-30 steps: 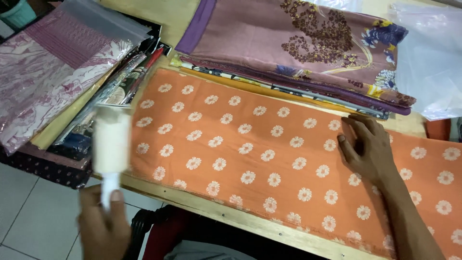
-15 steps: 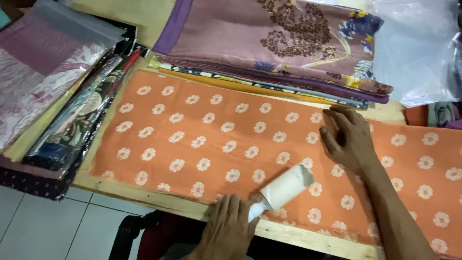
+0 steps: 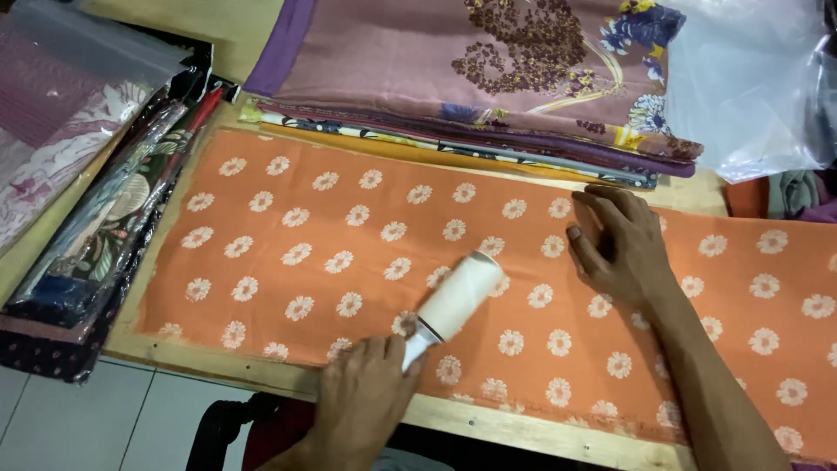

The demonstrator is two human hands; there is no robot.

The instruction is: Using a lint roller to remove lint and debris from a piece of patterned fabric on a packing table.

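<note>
An orange cloth (image 3: 349, 218) with white daisy flowers lies flat across a wooden table (image 3: 523, 429). My left hand (image 3: 362, 401) grips the handle of a white lint roller (image 3: 455, 299), whose roll rests on the cloth near its middle. My right hand (image 3: 619, 244) lies flat on the cloth to the right of the roller, fingers spread, pressing the fabric down.
A stack of folded fabrics (image 3: 488, 78), topped by a mauve floral one, sits behind the orange cloth. Packaged fabrics in plastic (image 3: 96, 192) are piled at the left. A clear plastic bag (image 3: 758, 87) lies at the back right. Tiled floor (image 3: 78, 419) shows at the lower left.
My left hand brought the lint roller from the air at the left down onto the cloth, then rolled it farther onto the fabric. My right hand stayed pressed on the cloth.
</note>
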